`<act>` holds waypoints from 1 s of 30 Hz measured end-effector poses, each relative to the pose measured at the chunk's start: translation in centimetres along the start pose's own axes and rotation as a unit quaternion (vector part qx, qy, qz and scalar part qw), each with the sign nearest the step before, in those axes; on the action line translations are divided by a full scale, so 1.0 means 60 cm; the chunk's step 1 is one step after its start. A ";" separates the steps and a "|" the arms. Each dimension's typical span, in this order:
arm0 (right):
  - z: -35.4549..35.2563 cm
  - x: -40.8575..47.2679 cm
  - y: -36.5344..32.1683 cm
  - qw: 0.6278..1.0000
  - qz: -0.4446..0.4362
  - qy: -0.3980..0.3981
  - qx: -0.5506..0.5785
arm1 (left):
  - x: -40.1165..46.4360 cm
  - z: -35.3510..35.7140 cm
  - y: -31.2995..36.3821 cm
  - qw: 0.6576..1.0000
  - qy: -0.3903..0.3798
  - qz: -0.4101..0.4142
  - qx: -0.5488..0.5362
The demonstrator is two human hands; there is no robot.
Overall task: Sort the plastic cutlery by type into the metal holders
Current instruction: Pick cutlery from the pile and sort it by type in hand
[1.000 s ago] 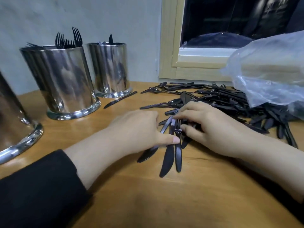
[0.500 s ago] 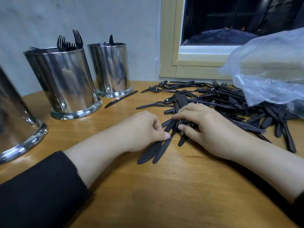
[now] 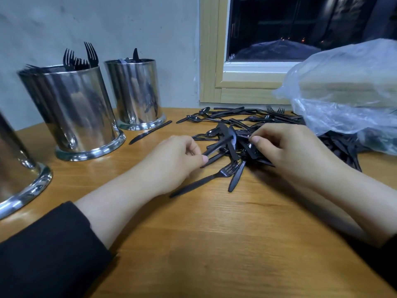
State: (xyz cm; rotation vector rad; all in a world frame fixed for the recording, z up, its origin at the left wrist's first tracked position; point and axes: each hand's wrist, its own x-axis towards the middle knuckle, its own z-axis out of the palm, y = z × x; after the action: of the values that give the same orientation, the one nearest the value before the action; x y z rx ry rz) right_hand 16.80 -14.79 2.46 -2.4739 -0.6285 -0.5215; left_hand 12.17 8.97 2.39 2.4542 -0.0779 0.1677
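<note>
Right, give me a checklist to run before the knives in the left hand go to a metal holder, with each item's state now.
1. Left hand pinches black plastic knives by the handles: ok.
2. Bunch is knives only: cannot tell, pieces overlap.
3. Right hand free of the bunch: not ok, its fingers are in the cutlery pile.
4. Rear shiny metal holder shows a knife tip: ok.
5. Nearer metal holder holds forks, to be avoided: ok.
6. Loose black fork lies clear of the bunch: cannot tell.
</note>
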 end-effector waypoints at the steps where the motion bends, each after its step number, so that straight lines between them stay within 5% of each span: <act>1: 0.002 -0.001 0.000 1.000 0.002 -0.001 0.002 | 0.000 -0.001 0.001 1.000 0.012 0.014 -0.005; 8: 0.011 -0.008 -0.026 0.988 -0.129 -0.078 0.012 | -0.008 -0.001 0.009 0.992 0.029 0.117 0.038; 12: 0.021 -0.009 -0.032 0.988 -0.146 -0.056 -0.003 | -0.010 -0.001 0.010 0.983 0.080 0.160 0.048; 17: 0.010 -0.011 -0.033 0.989 -0.029 -0.004 0.144 | 0.001 -0.021 0.012 0.919 0.278 0.060 -0.272; 20: 0.020 -0.012 -0.041 0.984 -0.030 -0.003 0.176 | -0.003 0.004 0.019 0.911 0.158 0.013 -0.380; 23: 0.033 -0.018 -0.057 0.983 -0.055 -0.037 0.170 | -0.011 0.034 0.049 0.862 0.047 0.021 -0.504; 26: 0.036 -0.018 -0.062 0.986 -0.066 -0.026 0.153 | -0.004 0.037 0.065 0.818 0.065 0.055 -0.569; 30: 0.036 0.013 -0.036 0.998 -0.035 0.025 0.053 | 0.006 0.025 0.044 0.855 0.159 0.051 -0.492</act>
State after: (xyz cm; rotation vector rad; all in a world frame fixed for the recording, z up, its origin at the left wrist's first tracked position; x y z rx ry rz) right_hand 16.79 -11.70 1.97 -2.3391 -0.7072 -0.5604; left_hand 12.41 5.97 2.95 1.3720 -0.1137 0.4516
